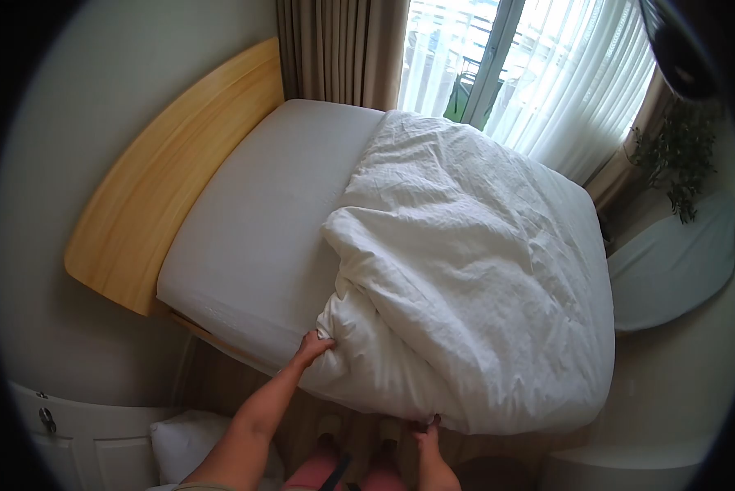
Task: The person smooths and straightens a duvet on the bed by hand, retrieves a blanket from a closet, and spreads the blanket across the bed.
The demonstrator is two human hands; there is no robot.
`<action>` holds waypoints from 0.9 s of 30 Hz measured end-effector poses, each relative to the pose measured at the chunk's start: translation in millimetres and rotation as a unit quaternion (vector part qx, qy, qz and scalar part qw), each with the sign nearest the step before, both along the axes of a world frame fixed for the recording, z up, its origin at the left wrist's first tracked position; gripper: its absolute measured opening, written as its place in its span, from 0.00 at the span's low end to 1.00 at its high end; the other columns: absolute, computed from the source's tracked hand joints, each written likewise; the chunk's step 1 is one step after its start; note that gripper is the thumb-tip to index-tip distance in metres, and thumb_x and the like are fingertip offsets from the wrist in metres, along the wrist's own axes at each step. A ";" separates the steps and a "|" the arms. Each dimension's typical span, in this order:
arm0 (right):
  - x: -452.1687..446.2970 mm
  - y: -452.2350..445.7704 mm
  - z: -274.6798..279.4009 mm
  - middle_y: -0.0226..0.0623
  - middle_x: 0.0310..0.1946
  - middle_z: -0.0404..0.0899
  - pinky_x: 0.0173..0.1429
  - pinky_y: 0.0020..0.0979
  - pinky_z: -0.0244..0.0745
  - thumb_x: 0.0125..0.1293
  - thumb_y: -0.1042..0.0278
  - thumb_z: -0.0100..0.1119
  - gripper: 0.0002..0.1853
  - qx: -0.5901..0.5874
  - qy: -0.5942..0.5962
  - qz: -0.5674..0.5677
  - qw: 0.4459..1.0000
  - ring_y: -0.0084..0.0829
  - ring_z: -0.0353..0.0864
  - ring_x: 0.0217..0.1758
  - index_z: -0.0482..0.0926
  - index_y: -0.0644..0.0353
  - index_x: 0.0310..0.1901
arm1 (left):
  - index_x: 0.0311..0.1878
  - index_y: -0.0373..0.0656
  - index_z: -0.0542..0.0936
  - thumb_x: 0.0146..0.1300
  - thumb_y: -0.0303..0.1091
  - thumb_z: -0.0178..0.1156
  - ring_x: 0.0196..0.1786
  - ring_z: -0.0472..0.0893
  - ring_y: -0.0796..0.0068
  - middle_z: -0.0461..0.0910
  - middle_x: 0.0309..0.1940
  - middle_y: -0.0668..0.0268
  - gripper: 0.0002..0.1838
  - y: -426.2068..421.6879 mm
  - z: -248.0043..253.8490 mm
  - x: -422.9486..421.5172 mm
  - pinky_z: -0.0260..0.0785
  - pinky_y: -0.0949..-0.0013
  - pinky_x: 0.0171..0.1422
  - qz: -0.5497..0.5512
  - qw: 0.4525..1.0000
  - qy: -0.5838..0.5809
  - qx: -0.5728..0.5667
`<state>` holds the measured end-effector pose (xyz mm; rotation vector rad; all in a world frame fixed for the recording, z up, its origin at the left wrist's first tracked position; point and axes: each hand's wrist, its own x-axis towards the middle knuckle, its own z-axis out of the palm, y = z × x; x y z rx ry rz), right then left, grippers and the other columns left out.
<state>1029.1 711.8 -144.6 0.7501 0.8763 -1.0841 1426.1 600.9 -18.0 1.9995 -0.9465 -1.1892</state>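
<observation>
A rumpled white duvet [474,278] covers the right part of the bed, from the far side to the near edge. My left hand [314,348] is closed on its near corner, beside the bare mattress. Lower right, my right hand [426,431] grips the duvet's near edge, its fingers partly hidden by the fabric. The mattress [261,188] shows its smooth white fitted sheet on the left, between the duvet and the wooden headboard [179,164].
A white pillow [189,442] lies at the lower left by a white panelled door [97,442]. Brown curtains [343,49] and sheer curtains [580,90] hang at the glass door behind the bed. A plant [678,151] and a pale rounded surface [674,266] are at the right.
</observation>
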 end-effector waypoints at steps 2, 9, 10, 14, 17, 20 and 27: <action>22.9 12.9 32.7 0.45 0.61 0.55 0.57 0.49 0.65 0.58 0.38 0.49 0.38 0.042 0.098 0.082 0.991 0.44 0.60 0.61 0.53 0.54 0.63 | 0.35 0.36 0.78 0.35 0.40 0.64 0.32 0.75 0.64 0.77 0.28 0.61 0.22 28.5 32.6 8.4 0.68 0.67 0.41 0.019 0.992 0.126 0.010; 36.7 28.3 91.8 0.46 0.59 0.59 0.57 0.42 0.65 0.61 0.42 0.48 0.34 -0.185 0.490 0.012 0.852 0.41 0.63 0.58 0.57 0.58 0.61 | 0.37 0.35 0.67 0.29 0.17 0.56 0.33 0.75 0.63 0.72 0.30 0.58 0.24 227.5 254.2 65.6 0.72 0.63 0.40 0.295 0.910 0.291 -0.030; 18.1 28.8 101.9 0.46 0.59 0.60 0.57 0.42 0.65 0.61 0.43 0.48 0.34 -0.216 0.523 -0.029 0.824 0.41 0.63 0.58 0.58 0.59 0.60 | 0.38 0.34 0.66 0.27 0.17 0.56 0.32 0.75 0.63 0.71 0.29 0.58 0.25 255.9 237.1 86.5 0.71 0.64 0.40 0.311 0.921 0.234 -0.028; -65.6 42.4 153.5 0.45 0.57 0.62 0.57 0.40 0.65 0.62 0.45 0.48 0.32 -0.315 0.641 -0.141 0.686 0.40 0.65 0.56 0.60 0.61 0.59 | 0.38 0.32 0.64 0.27 0.18 0.55 0.30 0.74 0.64 0.70 0.28 0.57 0.26 257.7 279.4 79.6 0.71 0.65 0.38 0.346 0.915 0.206 -0.026; -127.4 51.6 202.8 0.44 0.54 0.65 0.57 0.37 0.64 0.62 0.48 0.49 0.29 -0.323 0.580 -0.157 0.732 0.38 0.66 0.55 0.63 0.63 0.56 | 0.39 0.32 0.62 0.29 0.19 0.55 0.29 0.74 0.65 0.70 0.28 0.58 0.26 264.5 249.2 93.0 0.70 0.65 0.36 0.285 0.928 0.240 -0.030; -197.6 72.5 235.8 0.42 0.48 0.71 0.58 0.33 0.64 0.60 0.51 0.51 0.25 -0.319 0.568 -0.163 0.741 0.36 0.68 0.53 0.70 0.66 0.50 | 0.41 0.33 0.61 0.30 0.19 0.54 0.27 0.73 0.66 0.69 0.26 0.58 0.27 273.2 225.0 95.6 0.70 0.65 0.33 0.288 0.916 0.277 -0.040; -254.0 176.6 368.1 0.48 0.51 0.69 0.57 0.41 0.65 0.56 0.54 0.53 0.27 -0.281 0.552 -0.129 0.774 0.37 0.69 0.53 0.68 0.64 0.53 | 0.15 0.39 0.74 0.33 0.27 0.58 0.40 0.71 0.66 0.70 0.22 0.59 0.04 298.0 307.3 17.9 0.61 0.65 0.50 0.021 0.945 -0.201 -0.258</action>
